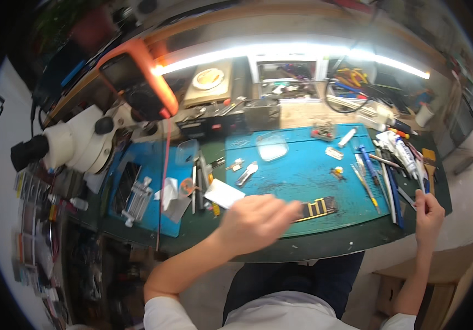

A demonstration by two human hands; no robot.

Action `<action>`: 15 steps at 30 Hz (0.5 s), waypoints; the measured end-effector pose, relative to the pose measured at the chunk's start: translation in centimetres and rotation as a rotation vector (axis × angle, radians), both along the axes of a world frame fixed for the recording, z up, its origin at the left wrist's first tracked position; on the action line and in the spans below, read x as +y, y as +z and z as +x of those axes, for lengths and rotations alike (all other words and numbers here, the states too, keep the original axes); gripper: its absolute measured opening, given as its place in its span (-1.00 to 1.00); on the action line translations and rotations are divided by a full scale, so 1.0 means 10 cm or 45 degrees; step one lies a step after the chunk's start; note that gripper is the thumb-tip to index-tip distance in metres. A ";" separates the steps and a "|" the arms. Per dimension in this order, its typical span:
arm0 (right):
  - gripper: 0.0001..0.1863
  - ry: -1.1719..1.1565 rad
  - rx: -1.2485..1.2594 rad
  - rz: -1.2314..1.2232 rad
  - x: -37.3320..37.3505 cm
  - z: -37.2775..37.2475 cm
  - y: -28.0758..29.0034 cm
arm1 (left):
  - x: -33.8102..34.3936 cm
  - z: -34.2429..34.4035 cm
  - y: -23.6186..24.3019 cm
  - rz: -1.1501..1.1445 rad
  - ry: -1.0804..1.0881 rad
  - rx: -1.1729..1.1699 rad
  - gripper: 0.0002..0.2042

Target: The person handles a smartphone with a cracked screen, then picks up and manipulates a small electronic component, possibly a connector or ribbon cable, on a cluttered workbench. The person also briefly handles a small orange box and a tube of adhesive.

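One left hand (255, 223), blurred, fingers unreadable, at the left end of the board (319, 208) on the mat (297, 170), best steadied by its edges; one right hand (429, 213), fingers narrow below the tube (405, 157), hold unclear
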State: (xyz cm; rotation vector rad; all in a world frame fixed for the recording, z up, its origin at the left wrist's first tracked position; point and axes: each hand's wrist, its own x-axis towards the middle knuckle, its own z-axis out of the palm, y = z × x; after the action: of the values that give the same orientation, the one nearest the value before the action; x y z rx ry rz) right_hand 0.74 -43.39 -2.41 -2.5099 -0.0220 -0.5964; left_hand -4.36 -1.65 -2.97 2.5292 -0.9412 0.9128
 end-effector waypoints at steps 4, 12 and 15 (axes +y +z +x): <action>-0.79 -0.035 -0.138 0.007 0.07 0.02 -0.06 | 0.50 -0.28 -0.16 -0.037 0.264 0.035 -0.72; -0.75 0.184 0.073 0.049 0.18 -0.20 -0.18 | 0.75 -0.54 -0.48 -0.494 0.556 -0.049 -0.85; -0.79 0.148 0.004 0.098 0.14 -0.22 -0.29 | 0.82 -0.56 -0.56 -0.527 0.701 -0.036 -0.85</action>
State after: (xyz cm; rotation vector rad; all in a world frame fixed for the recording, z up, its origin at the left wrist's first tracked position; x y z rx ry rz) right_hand -1.43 -41.97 -5.27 -2.4164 -0.1406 -0.5351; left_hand -9.95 6.53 -8.55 2.4291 -0.0232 1.1478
